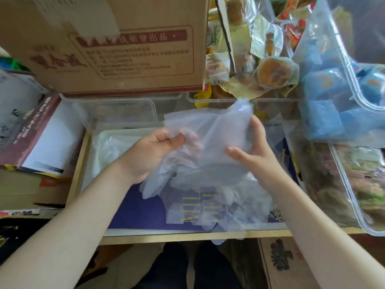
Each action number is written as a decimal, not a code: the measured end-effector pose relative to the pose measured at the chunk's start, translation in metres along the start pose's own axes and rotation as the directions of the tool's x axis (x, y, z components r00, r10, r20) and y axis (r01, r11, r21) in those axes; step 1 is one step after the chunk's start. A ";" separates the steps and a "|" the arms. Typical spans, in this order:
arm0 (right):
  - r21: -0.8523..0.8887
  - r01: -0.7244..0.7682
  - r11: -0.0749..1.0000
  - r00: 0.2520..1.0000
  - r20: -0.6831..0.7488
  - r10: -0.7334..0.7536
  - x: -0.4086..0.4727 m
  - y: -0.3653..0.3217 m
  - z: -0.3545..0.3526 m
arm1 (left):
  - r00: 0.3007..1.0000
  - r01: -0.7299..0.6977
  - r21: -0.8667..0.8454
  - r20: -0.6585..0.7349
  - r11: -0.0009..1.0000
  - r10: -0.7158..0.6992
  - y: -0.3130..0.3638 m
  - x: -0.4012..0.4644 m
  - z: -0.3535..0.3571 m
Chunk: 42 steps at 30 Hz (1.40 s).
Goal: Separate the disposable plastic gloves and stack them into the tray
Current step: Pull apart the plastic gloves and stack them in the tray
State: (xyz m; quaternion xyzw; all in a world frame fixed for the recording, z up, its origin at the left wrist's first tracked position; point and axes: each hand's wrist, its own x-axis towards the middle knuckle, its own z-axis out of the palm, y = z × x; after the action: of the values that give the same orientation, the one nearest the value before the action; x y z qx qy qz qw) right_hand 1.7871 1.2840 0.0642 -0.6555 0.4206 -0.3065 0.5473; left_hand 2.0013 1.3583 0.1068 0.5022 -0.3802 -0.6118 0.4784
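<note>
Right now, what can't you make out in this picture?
- Head view: number of gloves in both hands; the translucent layers blur together.
- Left hand fingers: behind the gloves.
- Tray contents: clear film, hard to count.
- Cardboard box print: blurred.

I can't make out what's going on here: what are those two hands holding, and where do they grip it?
A bunch of thin plastic gloves. The left hand pinches its left edge; the right hand grips its right side.

Both hands, left hand (150, 151) & right hand (253, 151), grip bunched plastic gloves (210, 138) above white tray (104, 138).
</note>
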 end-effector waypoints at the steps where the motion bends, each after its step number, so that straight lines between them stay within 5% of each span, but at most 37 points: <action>1: 0.114 -0.067 0.991 0.992 0.113 0.054 0.004 -0.004 -0.004 | 0.999 -0.004 -0.014 0.035 1.000 0.004 0.003 -0.001 -0.004; 3: 0.222 -0.187 0.957 0.951 0.286 0.119 0.009 -0.010 -0.007 | 0.999 0.009 -0.026 0.046 1.000 -0.008 0.005 -0.001 -0.012; 6: 0.147 -0.251 0.957 0.891 0.421 0.169 0.007 -0.015 0.000 | 1.000 0.025 -0.075 -0.009 0.997 -0.026 0.002 0.003 -0.021; 14: 0.087 -0.291 0.953 0.951 0.134 0.278 0.012 0.001 0.023 | 0.962 0.273 0.216 -0.046 0.938 -0.270 -0.035 0.001 -0.054; 19: 0.064 -0.347 0.936 0.909 0.271 0.318 0.013 0.003 0.025 | 0.945 0.207 0.248 -0.301 0.946 -0.128 -0.047 0.006 -0.061; 23: -0.002 -0.296 0.955 0.914 0.291 0.284 0.021 0.002 0.030 | 0.953 0.116 0.273 -0.300 0.955 -0.030 -0.043 0.009 -0.065; 26: 0.173 -0.296 0.939 0.943 0.209 0.259 0.026 0.005 0.039 | 0.937 0.057 0.195 -0.348 0.979 0.015 -0.043 0.008 -0.067; 29: 0.350 -0.315 0.882 0.948 0.150 0.280 0.030 0.007 0.047 | 0.957 0.049 -0.002 -0.286 0.999 -0.048 -0.044 0.005 -0.069; 36: 0.406 -0.373 0.834 0.915 0.308 0.259 0.039 0.025 0.048 | 0.964 0.014 0.065 -0.267 0.998 0.004 -0.044 0.005 -0.082; 42: 0.356 -0.289 0.889 0.907 0.398 0.135 0.044 0.009 0.045 | 0.982 -0.174 0.147 0.105 0.974 0.160 -0.030 -0.009 -0.115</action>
State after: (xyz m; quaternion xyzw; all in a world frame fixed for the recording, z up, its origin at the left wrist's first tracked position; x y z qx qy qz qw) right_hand 1.8436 1.2653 0.0429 -0.5213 0.3094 -0.1982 0.7702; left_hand 2.1086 1.3763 0.0573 0.4754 -0.4894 -0.5606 0.4693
